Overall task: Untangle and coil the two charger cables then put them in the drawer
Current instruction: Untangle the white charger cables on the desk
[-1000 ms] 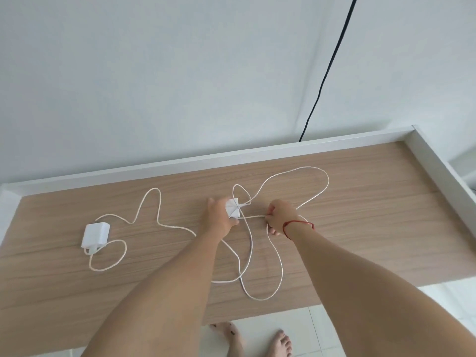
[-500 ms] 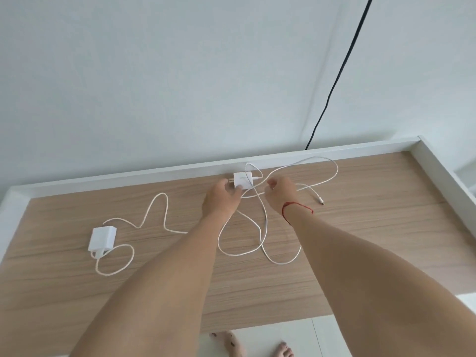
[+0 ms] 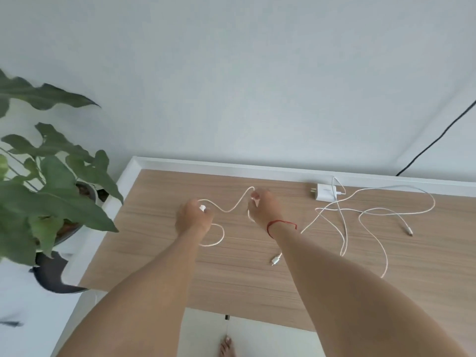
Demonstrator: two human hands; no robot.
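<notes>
Two white chargers lie on the wooden desk top [image 3: 257,274]. My left hand [image 3: 193,217] curls over the left charger's adapter [image 3: 202,208], of which only a small white corner shows. My right hand [image 3: 260,204] pinches that charger's cable [image 3: 231,208], which waves between the two hands. The cable also loops beside my left wrist, and a plug end [image 3: 275,261] lies by my right forearm. The second adapter [image 3: 324,192] rests by the desk's back rim, untouched. Its cable [image 3: 373,210] sprawls in loose loops to the right, with its plug [image 3: 409,231] far right.
A leafy potted plant [image 3: 51,191] stands off the desk's left edge. A raised white rim [image 3: 231,166] borders the desk at the back and left. A black wire [image 3: 438,140] runs down the wall at the right. My bare feet show on the floor below the front edge.
Both hands have let go of the second charger and moved left to the first one. The second adapter now lies by the back rim. The view has swung left.
</notes>
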